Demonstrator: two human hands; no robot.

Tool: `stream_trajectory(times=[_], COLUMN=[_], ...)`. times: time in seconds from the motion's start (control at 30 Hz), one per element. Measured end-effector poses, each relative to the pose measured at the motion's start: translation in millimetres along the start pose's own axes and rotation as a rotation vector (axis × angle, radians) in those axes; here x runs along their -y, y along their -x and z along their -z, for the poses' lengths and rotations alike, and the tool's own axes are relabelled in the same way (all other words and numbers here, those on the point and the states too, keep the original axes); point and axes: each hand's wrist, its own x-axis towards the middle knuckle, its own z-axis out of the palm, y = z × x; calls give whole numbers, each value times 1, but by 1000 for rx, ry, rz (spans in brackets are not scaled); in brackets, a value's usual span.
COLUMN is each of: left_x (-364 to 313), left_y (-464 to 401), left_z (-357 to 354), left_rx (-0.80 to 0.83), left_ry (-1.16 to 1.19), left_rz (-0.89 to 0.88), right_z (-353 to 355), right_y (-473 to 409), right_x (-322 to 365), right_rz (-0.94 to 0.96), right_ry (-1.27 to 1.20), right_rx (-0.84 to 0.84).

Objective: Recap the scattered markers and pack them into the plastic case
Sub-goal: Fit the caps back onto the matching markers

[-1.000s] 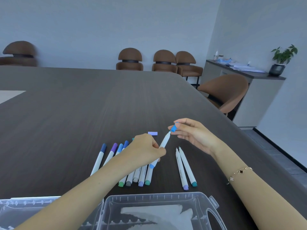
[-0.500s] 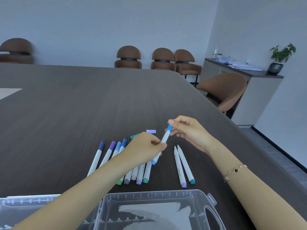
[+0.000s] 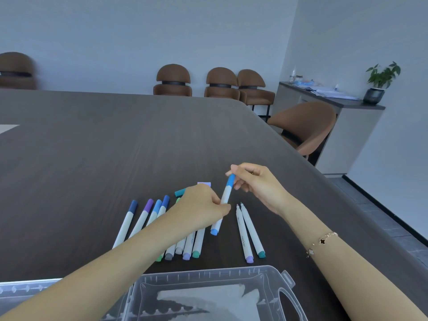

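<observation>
Plastic case point(image 3: 287, 278): clear, lying open along the bottom edge of the frame, handle cut-out at lower right; a second clear half extends to the lower left. No marker is seen inside.
Left forearm: enters from the lower left and crosses over the near row of markers.
Near marker row point(image 3: 192, 245): several white barrels lying on the table just above the case, ends in green, grey, lilac and teal; their upper parts are hidden under the left hand.
Uncapped pair point(image 3: 249, 232): two white markers side by side, right of centre, bare tips pointing up-frame, one lilac end and one teal end toward the case.
Capped group point(image 3: 148, 213): four markers left of centre with dark blue, purple, light blue and blue caps, fanned side by side.
Left hand point(image 3: 200, 208): closed, pinching the white barrel of the blue marker point(image 3: 223, 202) at mid-length.
Right hand point(image 3: 257, 181): fingers closed on the blue cap at the marker's upper end; the cap sits on the barrel.
Blue marker position: held above the table at frame centre, tilted, blue tail end downward.
Loose caps: a teal cap point(image 3: 180, 192) and a lilac cap point(image 3: 204, 184) lie on the table just above the left hand.
Table point(image 3: 115, 147): dark wood grain, filling the middle of the frame.
Chairs point(image 3: 173, 81): brown, along the far wall and at the right table edge.
Sideboard point(image 3: 333, 100): upper right, carrying papers and a potted plant point(image 3: 379, 81).
</observation>
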Motion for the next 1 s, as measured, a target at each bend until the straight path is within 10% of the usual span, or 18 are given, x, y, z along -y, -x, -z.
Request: stream_trajectory(times=[0.27,0.67,1.0], left_x=[9,-16,-30], left_y=[6,-1,5], left_z=[-14,-33,-34], left_rx=[-61,74,95], left_ry=[-303,-275,-329], left_rz=[-15,-36,-15], right_z=[12,-14,-13], right_y=[-3,-49,-54], right_x=[-15,-5,-1], right_rz=[-43,88,106], right_ry=[160,513,540], right_rx=[-151,278,257])
